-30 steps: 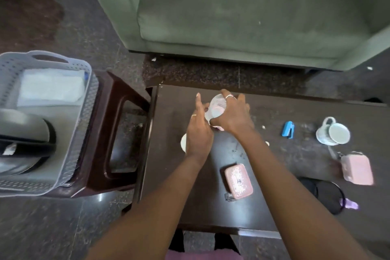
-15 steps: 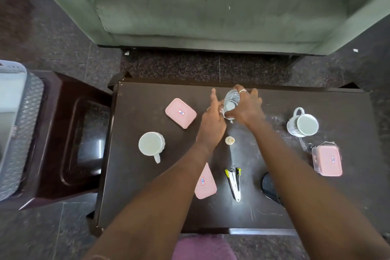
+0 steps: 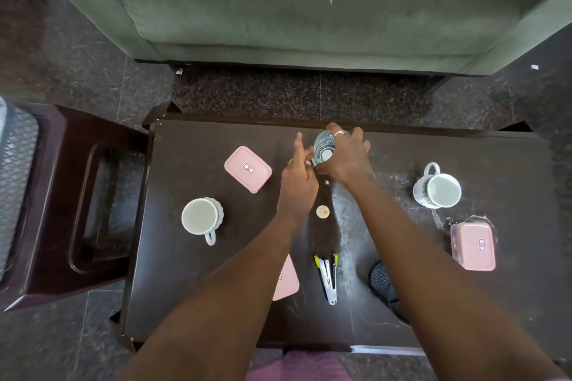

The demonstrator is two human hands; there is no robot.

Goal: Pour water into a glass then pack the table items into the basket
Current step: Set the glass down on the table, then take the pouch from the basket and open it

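Observation:
A clear vessel (image 3: 324, 145), a glass or a bottle (I cannot tell which), stands at the far middle of the dark table (image 3: 192, 288). My right hand (image 3: 343, 158) is wrapped around its right side. My left hand (image 3: 298, 182) touches its near left edge with the forefinger raised; what its fingertips pinch is hidden. The grey basket (image 3: 15, 182) shows only at the left edge. On the table lie a pink lidded box (image 3: 247, 168), a white cup (image 3: 201, 219), a white mug (image 3: 438, 189), a second pink box (image 3: 472, 246) and a stapler (image 3: 328, 277).
A dark stool (image 3: 83, 204) under the basket abuts the table's left side. A pink lid (image 3: 288, 284) lies partly under my left forearm, a black mesh item (image 3: 382, 283) under my right. A small round cap (image 3: 322, 212) sits mid-table. A green sofa (image 3: 309, 9) stands behind.
The view has swung right and closer, so the basket has slid to the left edge. Both hands have stayed on the clear vessel at the far middle of the table.

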